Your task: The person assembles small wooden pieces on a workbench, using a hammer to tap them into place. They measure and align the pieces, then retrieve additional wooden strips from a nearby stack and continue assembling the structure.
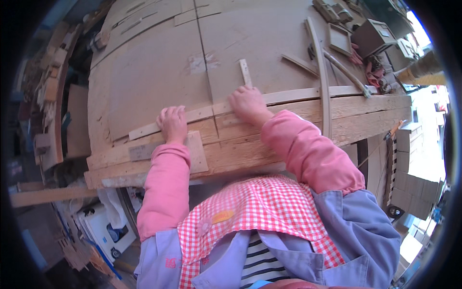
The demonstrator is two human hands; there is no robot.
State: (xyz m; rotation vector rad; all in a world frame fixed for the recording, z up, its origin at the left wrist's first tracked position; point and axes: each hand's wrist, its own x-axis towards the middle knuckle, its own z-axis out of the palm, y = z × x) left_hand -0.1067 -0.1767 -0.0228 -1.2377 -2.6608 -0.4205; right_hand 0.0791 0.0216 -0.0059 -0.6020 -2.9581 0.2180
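Observation:
A long, thin wooden strip [293,96] lies along the near side of the workbench, running beneath both hands. My left hand [172,124] is closed over its left part, with the fingers bent. Farther right, my right hand [250,107] bears on the same strip with curled fingers; its fingertips are partly hidden. Just beyond that hand, a short wooden piece [244,71] with small dark spots points away from me. Its near end passes behind my right hand, and I cannot tell whether the fingers touch it.
A flat wooden block [197,153] and a grey marked piece [144,152] sit by my left wrist. Across the bench's right side lies another long strip [321,72], near a hammer-like tool [347,72]. A box [374,37] stands at far right. Shelving [57,96] flanks the left.

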